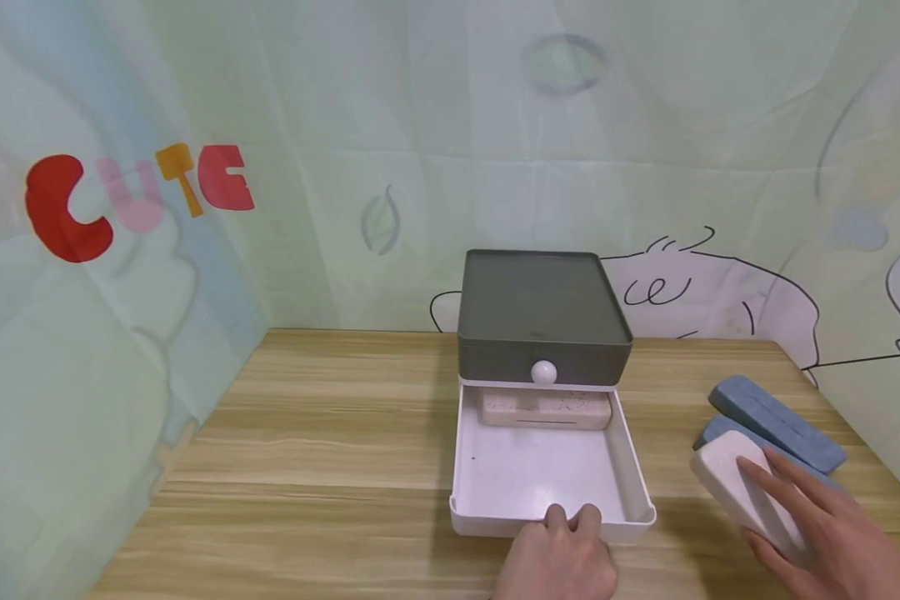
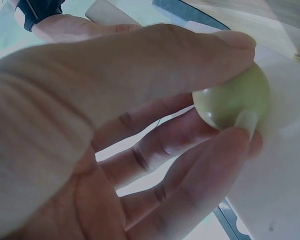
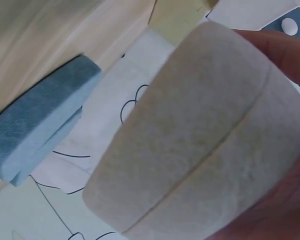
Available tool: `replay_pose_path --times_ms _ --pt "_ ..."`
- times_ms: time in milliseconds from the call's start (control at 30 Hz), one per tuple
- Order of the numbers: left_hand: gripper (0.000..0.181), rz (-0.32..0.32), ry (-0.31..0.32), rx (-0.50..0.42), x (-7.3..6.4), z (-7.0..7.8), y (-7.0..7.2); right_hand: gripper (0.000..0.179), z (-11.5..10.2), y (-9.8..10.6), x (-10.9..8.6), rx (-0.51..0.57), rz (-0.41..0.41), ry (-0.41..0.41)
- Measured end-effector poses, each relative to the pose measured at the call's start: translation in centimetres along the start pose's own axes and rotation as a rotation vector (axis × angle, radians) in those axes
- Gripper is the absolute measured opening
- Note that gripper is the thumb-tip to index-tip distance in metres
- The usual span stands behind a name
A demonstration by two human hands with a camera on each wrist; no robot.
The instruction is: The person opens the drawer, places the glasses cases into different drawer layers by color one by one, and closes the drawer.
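Observation:
A two-tier drawer box (image 1: 543, 300) has its lower white drawer (image 1: 525, 479) pulled out toward me. My left hand (image 1: 558, 558) is at the drawer's front; in the left wrist view its thumb and fingers pinch the round knob (image 2: 235, 100). A pinkish oblong case (image 1: 547, 408), like a glasses case, lies at the back of this drawer, partly under the upper tier. To the right, my right hand (image 1: 832, 533) grips a similar pale case (image 3: 200, 135) with a seam along its side. This case hides part of a blue case (image 1: 720, 427) behind it.
Another blue case (image 1: 780, 425) lies beside the first at the table's right. The upper drawer is closed, with a white knob (image 1: 543, 372) on its dark front. Printed cloth (image 1: 345, 125) hangs around the wood-grain table (image 1: 307, 467).

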State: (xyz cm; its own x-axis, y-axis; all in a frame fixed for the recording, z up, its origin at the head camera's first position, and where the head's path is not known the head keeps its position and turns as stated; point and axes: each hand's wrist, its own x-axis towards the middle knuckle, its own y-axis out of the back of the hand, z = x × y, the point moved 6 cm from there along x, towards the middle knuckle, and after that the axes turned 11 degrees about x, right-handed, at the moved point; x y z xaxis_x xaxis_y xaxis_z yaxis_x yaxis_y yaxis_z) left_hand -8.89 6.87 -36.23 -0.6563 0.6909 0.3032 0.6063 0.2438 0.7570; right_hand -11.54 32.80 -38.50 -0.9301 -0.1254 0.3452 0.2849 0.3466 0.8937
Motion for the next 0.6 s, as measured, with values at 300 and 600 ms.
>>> replay_pose_path --times_ms 300,600 --pt "0.016 0.023 0.009 0.01 0.0 0.0 0.1 0.086 -2.6 1.9 0.9 0.067 0.168 0.202" --pt "0.017 -0.012 0.008 -0.008 0.1 0.1 0.0 0.087 -5.1 2.9 2.0 0.077 0.169 0.246"
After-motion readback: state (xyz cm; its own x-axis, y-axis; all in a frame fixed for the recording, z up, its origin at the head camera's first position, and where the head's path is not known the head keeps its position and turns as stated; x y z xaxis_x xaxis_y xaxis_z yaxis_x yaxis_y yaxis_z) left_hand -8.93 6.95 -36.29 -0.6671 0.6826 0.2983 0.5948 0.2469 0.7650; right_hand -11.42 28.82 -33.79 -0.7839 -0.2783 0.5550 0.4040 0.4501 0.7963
